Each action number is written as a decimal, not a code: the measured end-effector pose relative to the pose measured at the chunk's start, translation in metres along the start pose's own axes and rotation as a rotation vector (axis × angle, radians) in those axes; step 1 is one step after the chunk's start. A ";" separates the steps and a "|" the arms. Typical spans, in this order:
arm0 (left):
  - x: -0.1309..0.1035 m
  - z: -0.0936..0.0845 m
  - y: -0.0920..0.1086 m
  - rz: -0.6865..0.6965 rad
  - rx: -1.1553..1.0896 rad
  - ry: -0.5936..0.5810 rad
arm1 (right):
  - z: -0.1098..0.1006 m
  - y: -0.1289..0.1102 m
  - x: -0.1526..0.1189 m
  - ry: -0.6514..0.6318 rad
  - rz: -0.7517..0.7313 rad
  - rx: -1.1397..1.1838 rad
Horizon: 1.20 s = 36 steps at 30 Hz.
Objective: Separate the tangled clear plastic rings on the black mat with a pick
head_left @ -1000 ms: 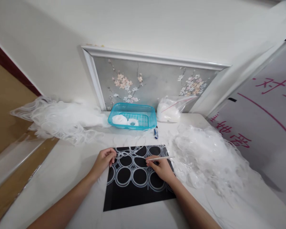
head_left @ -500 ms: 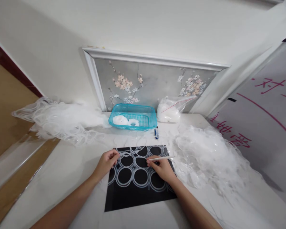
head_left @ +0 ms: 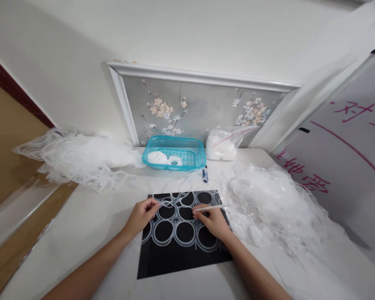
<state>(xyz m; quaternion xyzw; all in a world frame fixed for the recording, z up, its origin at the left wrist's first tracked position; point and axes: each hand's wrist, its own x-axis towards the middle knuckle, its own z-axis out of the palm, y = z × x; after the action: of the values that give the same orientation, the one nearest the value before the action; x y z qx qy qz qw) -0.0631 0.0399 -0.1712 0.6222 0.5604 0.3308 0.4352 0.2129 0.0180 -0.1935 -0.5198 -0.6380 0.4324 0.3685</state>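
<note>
"Now, left hand near the black sheet's far left corner: what's in the fingers?"
"A thin white strand, pinched! And the right hand grips a slim white stick across the sheet's right edge."
"And the sheet?"
"Flat on the desk, turquoise basket beyond, by the back edge!"

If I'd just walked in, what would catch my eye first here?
Probably the turquoise basket, boldest in colour, at the back before the floral picture. Then the black sheet with pale rings, front and centre, where the right hand holds a thin white stick and the left hand seems to pinch a white strand. Tangled white heaps spread left and right.
</note>
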 end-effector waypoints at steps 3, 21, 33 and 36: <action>0.000 0.000 0.001 0.001 0.004 -0.001 | 0.000 0.001 0.000 -0.003 0.012 0.012; 0.000 0.001 0.001 -0.006 0.047 -0.032 | 0.000 0.002 0.000 -0.011 0.030 0.015; 0.001 0.001 -0.006 0.014 0.087 -0.048 | -0.001 0.001 -0.001 -0.018 0.037 0.021; 0.001 0.001 -0.007 0.013 0.105 -0.056 | -0.001 0.002 -0.001 -0.019 0.035 0.023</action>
<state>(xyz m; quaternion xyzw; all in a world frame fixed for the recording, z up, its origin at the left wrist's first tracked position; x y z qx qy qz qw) -0.0646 0.0409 -0.1785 0.6568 0.5604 0.2862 0.4155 0.2145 0.0177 -0.1954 -0.5223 -0.6274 0.4510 0.3608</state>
